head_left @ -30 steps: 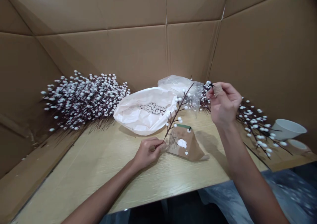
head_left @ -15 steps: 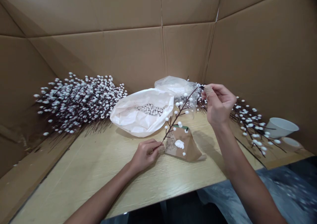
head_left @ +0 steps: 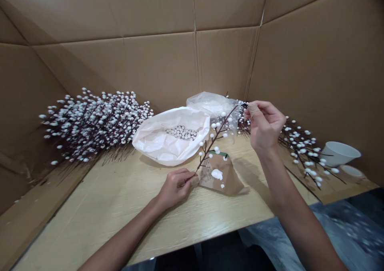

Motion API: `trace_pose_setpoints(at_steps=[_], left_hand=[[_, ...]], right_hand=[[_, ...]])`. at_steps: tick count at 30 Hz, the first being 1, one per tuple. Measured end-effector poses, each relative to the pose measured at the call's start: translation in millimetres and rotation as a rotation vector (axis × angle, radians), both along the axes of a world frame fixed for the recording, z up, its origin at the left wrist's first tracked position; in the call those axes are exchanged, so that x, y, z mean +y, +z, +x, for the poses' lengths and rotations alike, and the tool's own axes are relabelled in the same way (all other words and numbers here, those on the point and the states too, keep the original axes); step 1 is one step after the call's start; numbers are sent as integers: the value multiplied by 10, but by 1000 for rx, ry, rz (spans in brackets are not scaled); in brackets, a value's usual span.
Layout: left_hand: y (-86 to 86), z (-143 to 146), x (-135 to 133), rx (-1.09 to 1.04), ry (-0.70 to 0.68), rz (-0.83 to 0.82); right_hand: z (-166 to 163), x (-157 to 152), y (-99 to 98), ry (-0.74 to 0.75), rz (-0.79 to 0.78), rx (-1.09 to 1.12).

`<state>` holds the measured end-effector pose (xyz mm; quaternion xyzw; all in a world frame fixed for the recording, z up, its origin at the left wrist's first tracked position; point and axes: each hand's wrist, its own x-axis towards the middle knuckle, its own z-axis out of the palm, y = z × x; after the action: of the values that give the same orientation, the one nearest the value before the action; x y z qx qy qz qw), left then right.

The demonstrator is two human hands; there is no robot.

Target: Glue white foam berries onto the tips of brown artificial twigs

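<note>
My left hand (head_left: 180,186) is closed in a pinch on the lower end of an artificial berry branch (head_left: 213,140), a thin dark brown stem with white berries. The stem slants up to the right. At its upper tip, the thumb and forefinger of my right hand (head_left: 264,123) are pinched together; a berry between them, if any, is hidden. Under the branch lies a brown piece of card or packaging (head_left: 231,179) with a blob of white paste (head_left: 217,174) on it. Behind, an open white bag (head_left: 156,151) holds many loose white berries (head_left: 183,132).
A big heap of white berry branches (head_left: 99,123) lies at the left. More branches (head_left: 303,151) lie at the right, beside a white cup (head_left: 340,153) and a smaller cup (head_left: 352,173). A clear plastic bag (head_left: 210,101) stands behind; cardboard walls (head_left: 120,71) surround the wooden table (head_left: 126,207).
The view has shifted very slightly. Both hands keep their pinch, and the branch stays almost in the same place.
</note>
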<state>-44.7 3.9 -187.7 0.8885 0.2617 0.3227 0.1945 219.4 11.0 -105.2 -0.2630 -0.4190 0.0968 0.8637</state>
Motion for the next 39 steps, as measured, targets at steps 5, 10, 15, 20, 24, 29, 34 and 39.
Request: trace_pose_setpoints(at_steps=[5,10,15,20,24,29,34,39], left_hand=[[11,11,6,-1,5,-10],[15,9,-4,4,4,-7],[26,14,-13,9,12,-21],[34,10,-16,23,24,-40],[34,2,-16,31,23,-57],[40,2,-7,11,50,-74],[62,-4,4,-13,75,-80],[49,-33,27,-54,101,-71]], right_hand=[[2,-5,14,-2,-27,1],[-1,-8,14,-18,-59,-34],[-1,-8,5,-7,-60,-32],[-2,-26,37,10,-50,13],[1,-33,54,58,-35,54],[18,-11,35,87,-64,97],[35,40,8,135,-80,118],[13,-31,-165,64,-208,19]])
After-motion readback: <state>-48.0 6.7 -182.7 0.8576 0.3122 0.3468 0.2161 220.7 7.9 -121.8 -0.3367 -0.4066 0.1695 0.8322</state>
